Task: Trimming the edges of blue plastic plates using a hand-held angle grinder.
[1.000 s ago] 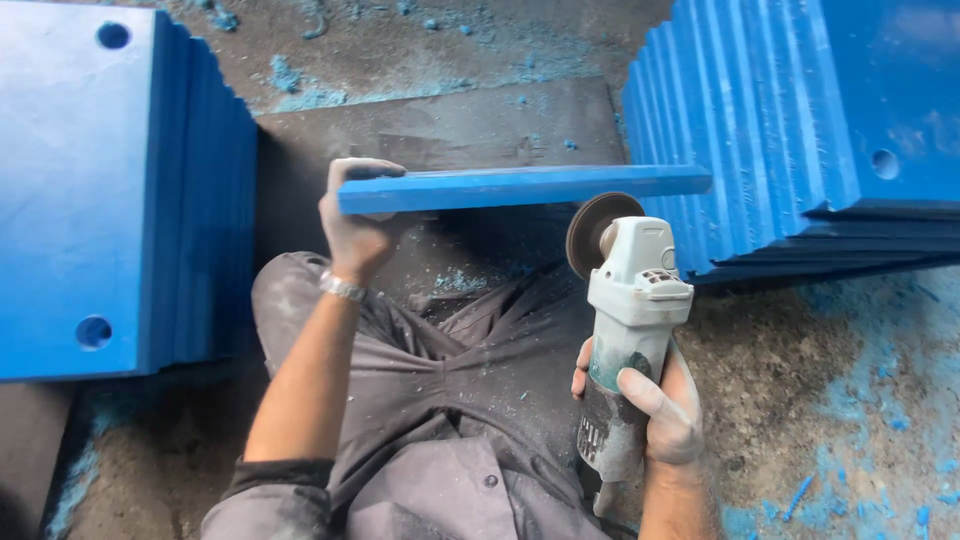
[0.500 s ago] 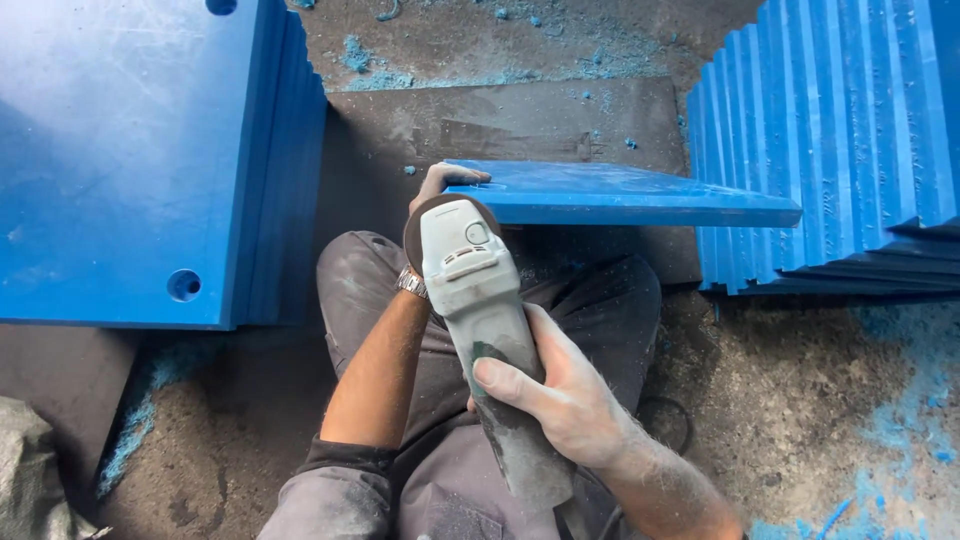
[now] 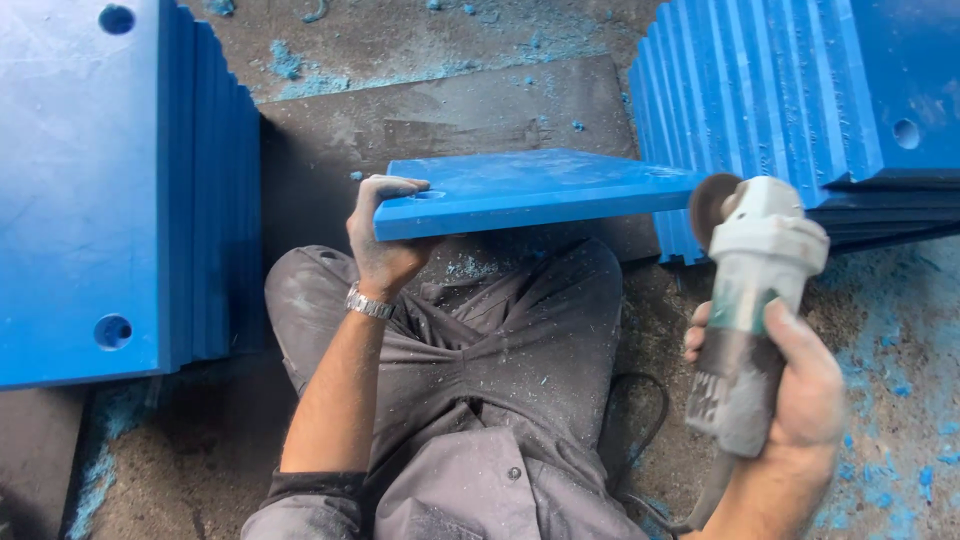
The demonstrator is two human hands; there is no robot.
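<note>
The left hand [image 3: 385, 235] grips the near corner of a flat blue plate [image 3: 530, 190], fingers curled over its edge, so the plate stays level above the person's lap. The right hand [image 3: 790, 400] is wrapped tight around a grey grinder [image 3: 755, 290], with its disc beside the plate's right end. Stacks of blue plates [image 3: 110, 190] stand on the dusty floor [image 3: 900, 420] at both sides, close enough to reach.
</note>
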